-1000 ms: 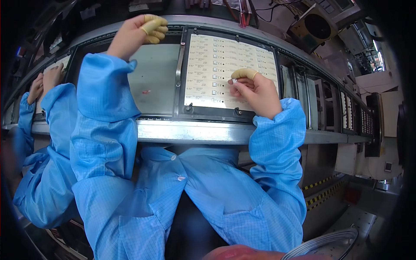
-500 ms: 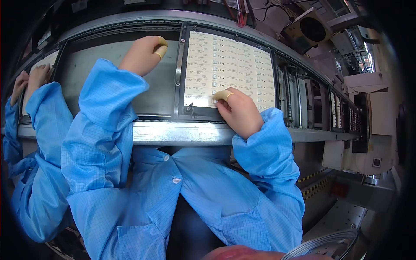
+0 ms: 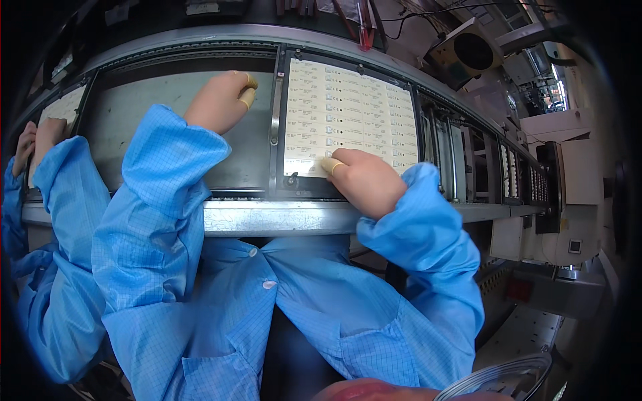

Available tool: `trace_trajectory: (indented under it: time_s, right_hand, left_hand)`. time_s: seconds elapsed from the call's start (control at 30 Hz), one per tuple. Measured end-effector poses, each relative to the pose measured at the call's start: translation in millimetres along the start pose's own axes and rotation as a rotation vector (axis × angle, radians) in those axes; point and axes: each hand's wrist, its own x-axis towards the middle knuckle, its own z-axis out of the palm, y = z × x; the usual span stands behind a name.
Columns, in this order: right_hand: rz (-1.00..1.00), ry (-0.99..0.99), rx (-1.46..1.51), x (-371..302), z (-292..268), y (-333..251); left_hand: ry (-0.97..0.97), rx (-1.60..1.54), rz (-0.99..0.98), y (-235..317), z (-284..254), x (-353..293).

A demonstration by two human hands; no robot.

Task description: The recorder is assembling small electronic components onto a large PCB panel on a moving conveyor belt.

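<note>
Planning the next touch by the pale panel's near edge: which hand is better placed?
Probably the right hand: its covered fingertips are at the pale panel, close to that edge. The left hand is curled over the grey surface left of the panel.

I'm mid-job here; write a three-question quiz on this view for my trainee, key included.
1. Which of the wearer's hands is over the cream printed panel? A) left; B) right; C) neither.
2. True or false: the wearer's left hand has bare fingertips throughout.
3. On which side of the picture do a co-worker's hands appear?

Key
1. B, the right hand.
2. False: it wears yellow finger cots.
3. The left side.
</note>
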Motion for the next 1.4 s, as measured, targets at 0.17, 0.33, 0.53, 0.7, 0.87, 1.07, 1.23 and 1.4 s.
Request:
trace_trajectory:
  time_s: [0.17,0.33,0.53,0.7,0.87,1.07,1.23,1.4]
  right_hand:
    - [0.051,-0.226,0.107,62.1,-60.9,38.9]
    - [0.401,0.093,-0.05,181.8,-66.4,117.6]
    - [0.53,0.151,-0.403,251.5,-38.6,125.9]
    - [0.384,-0.116,-0.668,236.1,-58.9,80.2]
    - [0.441,-0.122,-0.603,248.5,-63.9,91.6]
    - [0.394,-0.026,-0.529,250.6,-67.3,103.6]
    - [0.362,0.078,-0.459,257.2,-76.2,114.3]
    - [0.323,0.164,-0.402,266.9,-84.7,125.1]
  left_hand:
    - [-0.006,0.006,-0.024,-2.6,-2.2,-2.0]
    - [-0.019,0.016,0.033,-5.3,-7.0,-0.5]
    - [-0.072,0.096,0.08,-15.0,-13.6,3.7]
    - [-0.041,0.117,0.119,-22.9,-18.4,2.8]
    - [-0.071,0.139,0.126,-26.8,-13.9,9.0]
    - [-0.053,0.122,0.157,-24.1,-7.1,7.8]
    - [-0.047,0.113,0.142,-23.9,-6.8,6.1]
    - [-0.075,0.11,0.153,-25.9,-6.6,5.7]
